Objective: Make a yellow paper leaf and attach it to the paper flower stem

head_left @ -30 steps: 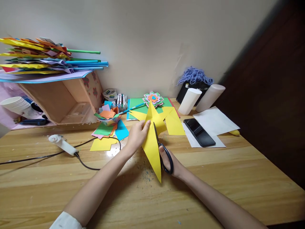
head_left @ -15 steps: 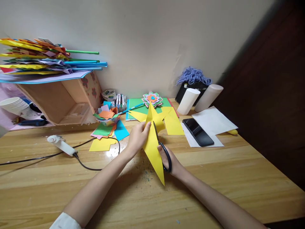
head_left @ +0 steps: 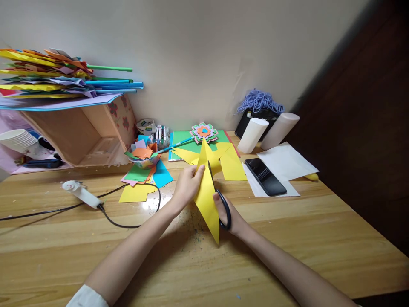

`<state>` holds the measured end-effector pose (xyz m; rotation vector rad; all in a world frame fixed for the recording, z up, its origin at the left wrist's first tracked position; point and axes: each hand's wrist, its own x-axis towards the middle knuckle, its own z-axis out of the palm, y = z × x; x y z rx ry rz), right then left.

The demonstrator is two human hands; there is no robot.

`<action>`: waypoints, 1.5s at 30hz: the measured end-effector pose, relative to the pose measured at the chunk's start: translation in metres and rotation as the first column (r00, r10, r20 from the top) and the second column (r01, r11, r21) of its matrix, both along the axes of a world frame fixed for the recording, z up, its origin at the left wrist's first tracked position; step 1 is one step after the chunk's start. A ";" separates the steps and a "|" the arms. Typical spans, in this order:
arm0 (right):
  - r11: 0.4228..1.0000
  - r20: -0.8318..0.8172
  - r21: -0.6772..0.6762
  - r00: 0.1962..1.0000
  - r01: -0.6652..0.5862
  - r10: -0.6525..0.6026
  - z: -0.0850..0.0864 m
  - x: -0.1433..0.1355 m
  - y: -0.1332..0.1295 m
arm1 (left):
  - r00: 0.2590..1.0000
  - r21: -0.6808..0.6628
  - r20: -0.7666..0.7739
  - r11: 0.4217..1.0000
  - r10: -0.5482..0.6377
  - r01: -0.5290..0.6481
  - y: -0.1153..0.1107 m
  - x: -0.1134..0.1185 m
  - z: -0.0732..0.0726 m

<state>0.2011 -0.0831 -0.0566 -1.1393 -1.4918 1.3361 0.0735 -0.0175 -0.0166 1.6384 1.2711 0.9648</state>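
My left hand [head_left: 188,185] pinches a folded piece of yellow paper [head_left: 207,202] between thumb and fingers, above the middle of the table. The paper's lower end tapers to a point. My right hand [head_left: 228,213] is closed around the handles of black scissors [head_left: 226,209], and their blade lies against the paper's right side. Behind the hands, more yellow paper [head_left: 234,164] lies over a green sheet [head_left: 183,139]. A layered paper flower [head_left: 204,132] on a blue stem rests on that sheet.
On the left are a white glue gun [head_left: 81,195] with its cord, a bowl of paper scraps [head_left: 143,158] and a pink box [head_left: 96,132] under paper flowers [head_left: 47,76]. To the right lie a phone [head_left: 266,177], white sheets [head_left: 287,160] and white rolls [head_left: 253,135].
The folded yellow paper has shifted and tilted slightly, its lower tip a little higher. Both hands have moved slightly to the right, still holding the paper and the scissors.
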 end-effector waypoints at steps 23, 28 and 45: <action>0.997 0.093 -0.053 0.994 -0.056 0.061 -0.009 -0.001 -0.002 | 0.956 0.198 -0.247 0.974 0.160 -0.112 0.016 -0.015 0.000; 0.998 0.062 0.001 0.996 -0.066 0.066 -0.004 -0.001 -0.002 | 0.951 0.207 -0.272 0.974 0.147 -0.091 0.010 -0.009 0.002; 0.999 0.114 0.008 0.993 -0.043 0.042 -0.002 0.001 -0.001 | 0.954 0.198 -0.263 0.976 0.147 -0.096 0.007 -0.008 0.005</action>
